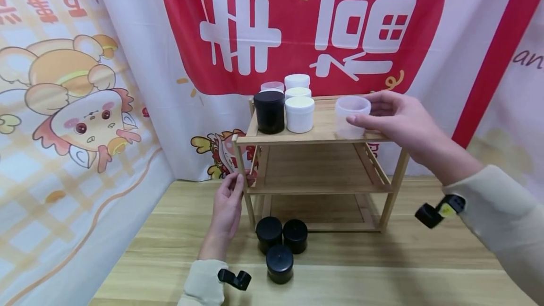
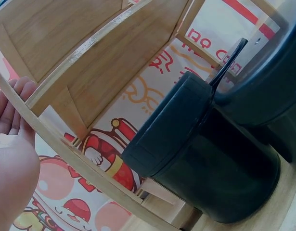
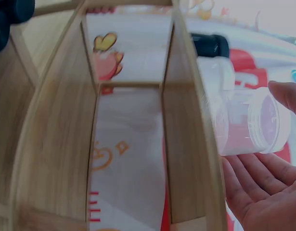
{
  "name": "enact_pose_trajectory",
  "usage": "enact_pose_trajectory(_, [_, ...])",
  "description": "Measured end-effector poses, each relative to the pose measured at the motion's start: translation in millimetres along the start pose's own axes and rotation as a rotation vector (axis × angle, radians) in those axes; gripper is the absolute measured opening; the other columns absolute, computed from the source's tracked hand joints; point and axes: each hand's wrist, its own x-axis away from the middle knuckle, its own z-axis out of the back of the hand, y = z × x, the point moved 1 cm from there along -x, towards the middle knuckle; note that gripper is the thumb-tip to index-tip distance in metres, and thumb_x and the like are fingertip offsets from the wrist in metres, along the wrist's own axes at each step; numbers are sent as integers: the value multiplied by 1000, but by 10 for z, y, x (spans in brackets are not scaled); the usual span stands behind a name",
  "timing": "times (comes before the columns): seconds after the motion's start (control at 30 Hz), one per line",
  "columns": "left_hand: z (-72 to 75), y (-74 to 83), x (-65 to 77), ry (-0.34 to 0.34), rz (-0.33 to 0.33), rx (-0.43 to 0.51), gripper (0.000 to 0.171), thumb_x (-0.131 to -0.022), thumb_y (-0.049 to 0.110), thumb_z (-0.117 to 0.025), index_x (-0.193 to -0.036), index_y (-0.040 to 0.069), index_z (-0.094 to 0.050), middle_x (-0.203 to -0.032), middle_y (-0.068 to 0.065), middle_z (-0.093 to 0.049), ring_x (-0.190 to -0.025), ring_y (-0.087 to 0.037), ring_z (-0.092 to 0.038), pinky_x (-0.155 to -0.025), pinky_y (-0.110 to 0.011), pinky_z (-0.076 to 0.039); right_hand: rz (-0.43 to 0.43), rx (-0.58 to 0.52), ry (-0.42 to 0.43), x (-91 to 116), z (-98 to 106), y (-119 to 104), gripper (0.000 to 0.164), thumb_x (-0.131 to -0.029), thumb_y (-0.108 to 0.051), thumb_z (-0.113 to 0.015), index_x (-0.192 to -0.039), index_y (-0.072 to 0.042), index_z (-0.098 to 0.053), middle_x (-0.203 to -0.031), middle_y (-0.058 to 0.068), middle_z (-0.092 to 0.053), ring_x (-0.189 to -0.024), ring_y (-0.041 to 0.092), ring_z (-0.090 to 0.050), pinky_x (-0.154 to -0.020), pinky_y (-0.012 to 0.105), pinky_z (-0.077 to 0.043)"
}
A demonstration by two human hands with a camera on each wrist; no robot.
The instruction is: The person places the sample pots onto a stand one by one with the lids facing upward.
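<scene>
- I have the clear jar (image 1: 349, 109) pinched between thumb and fingers of my right hand (image 1: 397, 117), toward the centre-right of the head frame, at the front edge of the shelf (image 1: 323, 168).
- It is thin, see-through plastic, a smooth cylinder with a wide round top; I can't tell whether its base rests on the board.
- The shelf is pale grained wood: three flat boards between slim, slanting posts.
- My left hand (image 1: 225, 209), lower centre-left, grips the front left post; its fingertips pass behind the wood and are partly hidden.
- Left of the clear jar stand matte white jars (image 1: 299, 114) in a row, the rear ones partly covered by the front one.
- Beside them a glossy black jar (image 1: 269, 113) hides most of another pale jar (image 1: 272, 87).
- Three squat black tubs (image 1: 280, 262) sit close together on the streaky wood table (image 1: 170, 240), lower centre.
- In the left wrist view one tub fills the right half, another is cut off by the edge, and a thin dark strip between them is hard to make out.
- Behind hangs a creased cloth (image 1: 140, 8), printed red and white.
- My right arm reaches in from the lower right, thumb nearest the head camera; my left forearm rises from the bottom edge. Both sleeves (image 1: 505, 207) are cut off by the frame.
</scene>
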Motion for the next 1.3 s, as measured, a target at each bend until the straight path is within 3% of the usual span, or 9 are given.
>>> enact_pose_trajectory(0.23, [5, 1, 9, 5, 9, 3, 18, -114, 25, -56, -127, 15, -64, -148, -15, -58, -129, -13, -60, -116, -21, -46, -73, 57, 13, -355, -93, -61, 101, -86, -66, -80, -164, -14, -42, -159, 18, -52, -138, 38, -52, -103, 45, -55])
enact_pose_trajectory(0.4, [-5, 15, 11, -1, 2, 11, 26, -114, 23, -55, -133, 6, -60, -147, -17, -57, -127, -13, -61, -118, -22, -46, -119, 75, 17, -524, -164, -109, 106, -85, -67, -81, -166, -14, -38, -161, 19, -50, -139, 38, -49, -108, 51, -54])
enact_pose_trajectory(0.5, [-6, 24, 7, -1, 0, 8, 27, -114, 23, -55, -134, 6, -60, -149, -20, -55, -127, -14, -61, -118, -22, -45, -146, 83, 19, -600, -204, -148, 109, -83, -69, -81, -167, -16, -36, -163, 17, -47, -140, 37, -48, -114, 54, -51])
enact_pose_trajectory(0.67, [7, 35, 3, 8, 7, 7, 20, -114, 24, -55, -129, 13, -63, -151, -20, -54, -129, -14, -60, -118, -22, -45, -193, 50, -5, -732, -265, -221, 109, -85, -66, -82, -168, -16, -32, -167, 15, -42, -144, 36, -45, -120, 53, -48])
enact_pose_trajectory(0.97, [22, 13, 15, 3, 15, -1, 24, -114, 24, -55, -133, 11, -62, -148, -20, -56, -127, -17, -63, -119, -23, -46, -271, 0, -3, -960, -322, -297, 102, -90, -57, -81, -168, -14, -31, -166, 16, -43, -142, 35, -48, -123, 52, -45])
enact_pose_trajectory(1.17, [11, -2, 2, 1, 14, 10, 37, -113, 24, -56, -141, -1, -56, -148, -18, -56, -127, -16, -63, -119, -23, -46, -320, -43, 22, -1069, -331, -310, 102, -91, -53, -81, -169, -16, -28, -168, 15, -40, -145, 34, -46, -124, 51, -45])
enact_pose_trajectory(1.3, [7, 1, 1, 6, 12, 10, 33, -113, 22, -56, -139, 3, -58, -147, -18, -57, -126, -15, -63, -118, -23, -47, -336, -67, 18, -1119, -346, -307, 99, -93, -51, -80, -169, -15, -29, -168, 14, -40, -146, 34, -44, -124, 52, -45])
